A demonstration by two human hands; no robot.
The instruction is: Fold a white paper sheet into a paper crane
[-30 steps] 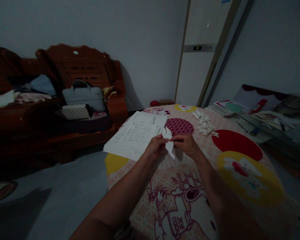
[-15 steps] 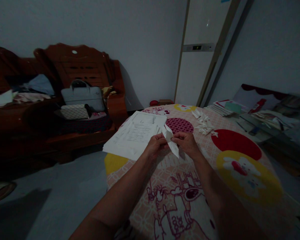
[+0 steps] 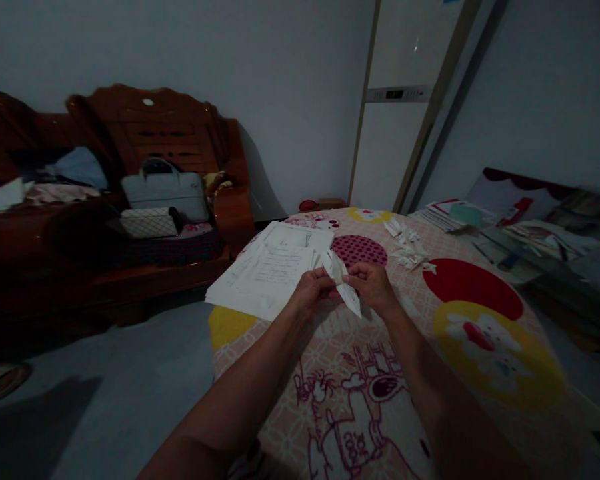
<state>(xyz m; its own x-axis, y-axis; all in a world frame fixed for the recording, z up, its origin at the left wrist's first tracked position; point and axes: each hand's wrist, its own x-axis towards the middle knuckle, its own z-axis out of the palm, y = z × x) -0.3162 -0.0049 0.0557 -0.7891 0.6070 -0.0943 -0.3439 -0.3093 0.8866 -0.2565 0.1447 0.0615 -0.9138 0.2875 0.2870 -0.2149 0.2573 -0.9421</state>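
Note:
A folded white paper piece (image 3: 351,298), with pointed ends, is held up over the table between both hands. My left hand (image 3: 314,288) pinches its left side, fingers closed. My right hand (image 3: 373,285) grips the right side near the middle, thumb on the paper. Just left of the hands lies a stack of white sheets (image 3: 275,270) with writing or print on the top one. Beyond my right hand, several folded paper pieces (image 3: 409,248) sit in a loose pile on the patterned tablecloth (image 3: 330,373).
Papers and a green item (image 3: 466,213) lie on a side surface at the right. A wooden chair (image 3: 155,133) at the left holds a light grey bag (image 3: 165,193) and a quilted white purse (image 3: 149,223). A tall white cabinet-like unit (image 3: 393,147) stands behind the table.
The folded paper has turned slightly, its lower tip shifting a little right, and its upper part looks narrower. Both hands keep their hold in nearly the same place.

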